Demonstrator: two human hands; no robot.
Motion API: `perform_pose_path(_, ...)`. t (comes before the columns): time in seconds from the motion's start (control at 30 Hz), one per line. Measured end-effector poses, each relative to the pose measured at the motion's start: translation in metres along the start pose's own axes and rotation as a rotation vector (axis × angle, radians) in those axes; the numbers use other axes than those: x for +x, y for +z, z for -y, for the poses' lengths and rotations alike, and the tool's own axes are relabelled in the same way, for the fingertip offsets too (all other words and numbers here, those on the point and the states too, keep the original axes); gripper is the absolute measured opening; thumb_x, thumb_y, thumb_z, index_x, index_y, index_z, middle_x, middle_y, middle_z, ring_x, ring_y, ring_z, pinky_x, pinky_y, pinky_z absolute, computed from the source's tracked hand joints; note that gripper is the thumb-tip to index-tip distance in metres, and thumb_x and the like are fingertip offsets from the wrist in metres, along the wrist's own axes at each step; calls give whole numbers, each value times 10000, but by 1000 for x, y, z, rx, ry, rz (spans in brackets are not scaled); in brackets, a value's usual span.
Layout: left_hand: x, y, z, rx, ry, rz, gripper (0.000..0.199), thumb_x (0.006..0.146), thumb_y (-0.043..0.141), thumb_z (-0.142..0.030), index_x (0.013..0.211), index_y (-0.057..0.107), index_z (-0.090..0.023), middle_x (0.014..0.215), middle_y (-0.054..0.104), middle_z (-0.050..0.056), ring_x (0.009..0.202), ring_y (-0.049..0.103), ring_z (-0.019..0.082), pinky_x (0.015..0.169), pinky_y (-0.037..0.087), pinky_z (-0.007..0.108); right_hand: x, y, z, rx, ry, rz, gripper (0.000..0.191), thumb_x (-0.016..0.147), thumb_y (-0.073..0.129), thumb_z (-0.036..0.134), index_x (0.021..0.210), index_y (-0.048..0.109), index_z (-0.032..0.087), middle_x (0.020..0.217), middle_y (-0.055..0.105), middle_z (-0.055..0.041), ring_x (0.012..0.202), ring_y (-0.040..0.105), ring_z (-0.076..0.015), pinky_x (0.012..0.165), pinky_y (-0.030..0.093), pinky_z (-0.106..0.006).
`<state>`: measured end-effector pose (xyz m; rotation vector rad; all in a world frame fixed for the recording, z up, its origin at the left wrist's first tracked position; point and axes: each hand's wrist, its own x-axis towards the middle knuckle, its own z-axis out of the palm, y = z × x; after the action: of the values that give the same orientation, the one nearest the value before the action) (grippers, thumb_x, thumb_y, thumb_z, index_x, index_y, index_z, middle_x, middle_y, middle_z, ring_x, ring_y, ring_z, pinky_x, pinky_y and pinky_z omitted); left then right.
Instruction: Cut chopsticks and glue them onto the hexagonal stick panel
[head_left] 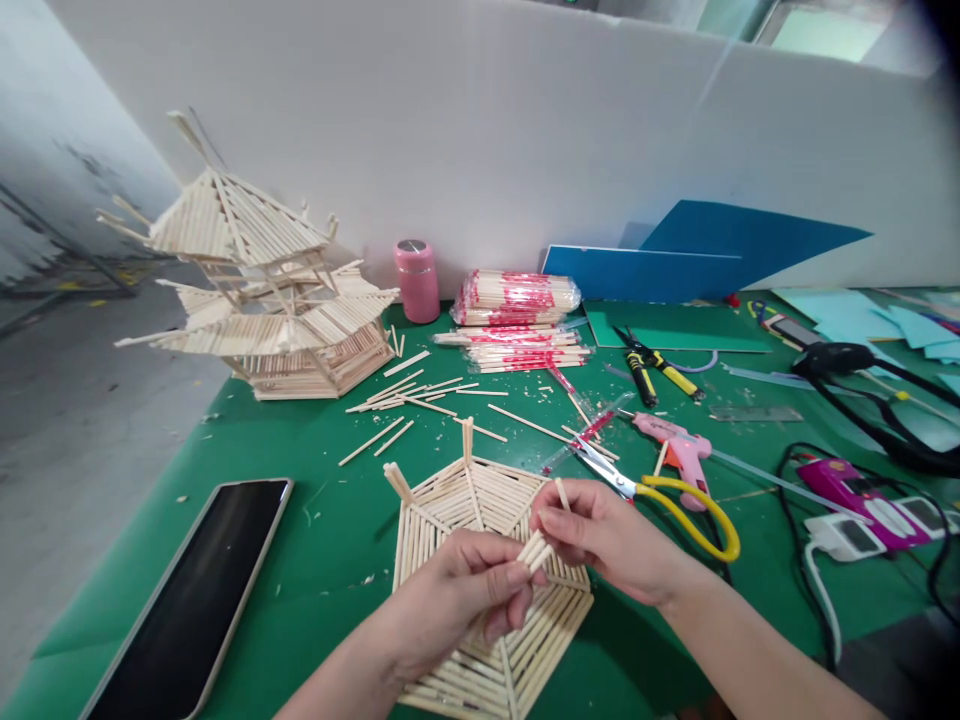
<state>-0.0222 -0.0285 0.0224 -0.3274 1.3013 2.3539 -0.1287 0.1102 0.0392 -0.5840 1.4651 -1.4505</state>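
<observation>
Over a many-sided panel of wooden sticks (551, 625), my left hand (457, 590) pinches a few short wooden sticks (535, 552) between thumb and fingers. Close against it on the right, my right hand (607, 535) has its fingers closed round a short wooden stick (562, 494), whose end pokes up above the thumb. Part of the panel is covered by both hands. Two small upright stick bundles rise from its rim, one at the far corner (468, 442) and one at the left corner (398, 483).
A stick pagoda model (262, 320) stands back left, beside a pink flask (417, 282) and packs of wooden sticks (517, 300). Loose sticks (409, 395) lie ahead. Yellow-handled scissors (697, 515), a pink glue gun (679, 450) and pliers (660, 370) are right; a phone (195, 600) lies left.
</observation>
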Motion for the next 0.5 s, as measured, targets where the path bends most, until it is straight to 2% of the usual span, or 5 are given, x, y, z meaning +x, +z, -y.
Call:
perform_pose_path(0.1,2,1,4,-127,39,-37,222,679,624,-330,716,637,-111,498,535,4,392,383,39,392,206,175,14,-10,3,-409,-136,-213,222,842,385,356,870,496,165,644,465,32,461,342,-57,420,277,-183)
perform_pose_path(0.17,3,1,7,-184,61,-47,212,678,628,-318,716,638,-109,486,537,8,386,396,44,385,208,176,28,-22,4,-698,-241,-360,252,868,319,334,877,506,166,683,517,9,530,433,-81,486,351,-201)
perform_pose_path(0.27,3,0,10,-228,78,-49,205,690,622,-305,721,638,-103,485,534,11,394,410,47,391,220,176,53,-40,1,-865,-295,-438,251,865,330,287,822,546,166,721,559,-17,669,504,-124,621,385,-252)
perform_pose_path(0.37,3,0,12,-251,85,-50,199,701,614,-296,719,635,-99,490,529,10,401,411,45,401,227,174,72,-52,-2,-1005,-318,-472,214,834,392,246,814,589,165,776,584,-42,731,525,-153,675,383,-284)
perform_pose_path(0.5,2,0,12,-250,84,-89,199,696,617,-294,721,627,-97,487,525,6,389,397,40,396,214,178,72,-55,-1,-1132,-336,-557,202,781,464,211,930,593,169,988,557,-93,924,496,-219,789,357,-357)
